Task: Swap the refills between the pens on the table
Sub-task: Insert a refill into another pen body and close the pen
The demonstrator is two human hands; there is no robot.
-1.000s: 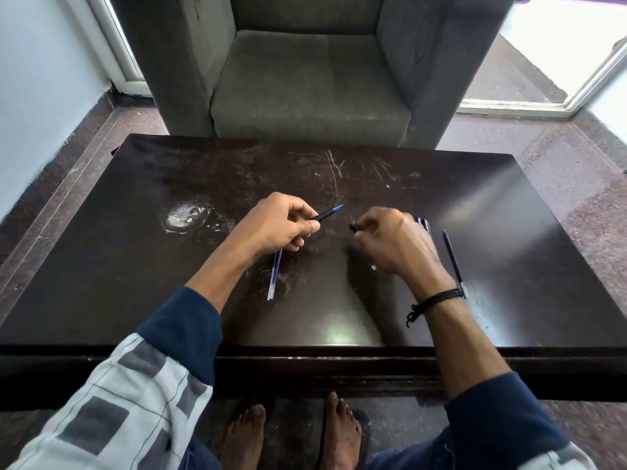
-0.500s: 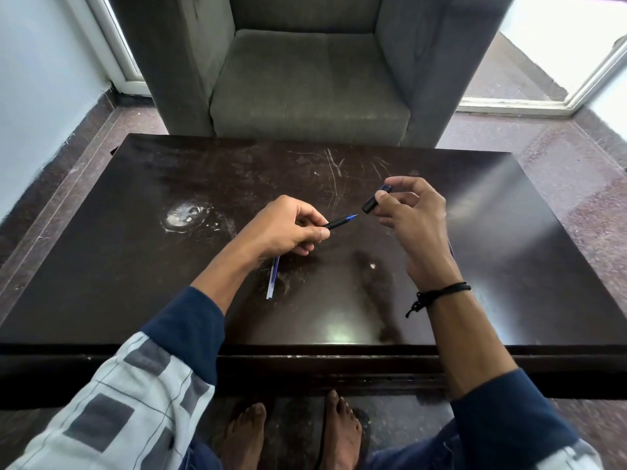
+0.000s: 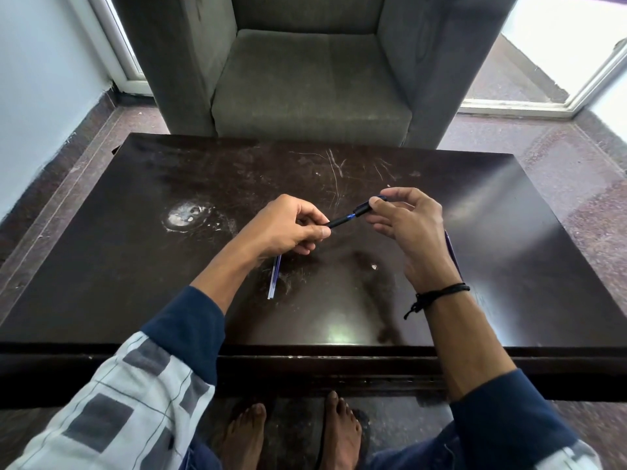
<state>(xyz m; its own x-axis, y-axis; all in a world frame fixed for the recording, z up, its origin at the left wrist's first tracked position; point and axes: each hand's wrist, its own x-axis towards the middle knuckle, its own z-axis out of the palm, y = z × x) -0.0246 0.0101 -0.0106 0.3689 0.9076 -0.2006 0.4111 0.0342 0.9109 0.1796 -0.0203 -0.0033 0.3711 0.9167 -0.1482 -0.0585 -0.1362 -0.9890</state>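
Note:
My left hand (image 3: 288, 228) grips a dark pen (image 3: 341, 221) above the middle of the dark table (image 3: 135, 266), its blue tip pointing up and to the right. My right hand (image 3: 403, 225) pinches a small black pen cap (image 3: 363, 208) at that tip; the cap meets the tip. A clear thin refill (image 3: 274, 279) lies on the table below my left hand, partly hidden by it. Behind my right wrist a purple pen part (image 3: 453, 252) lies on the table, mostly hidden.
A grey armchair (image 3: 312, 79) stands right behind the table's far edge. A white smudge (image 3: 186, 213) marks the table at the left. My bare feet (image 3: 291, 432) show under the near edge. A doorway (image 3: 559, 52) opens at the back right.
My right hand has lifted off the table with the black cap and brought it onto the tip of the pen in my left hand. My left hand has risen slightly.

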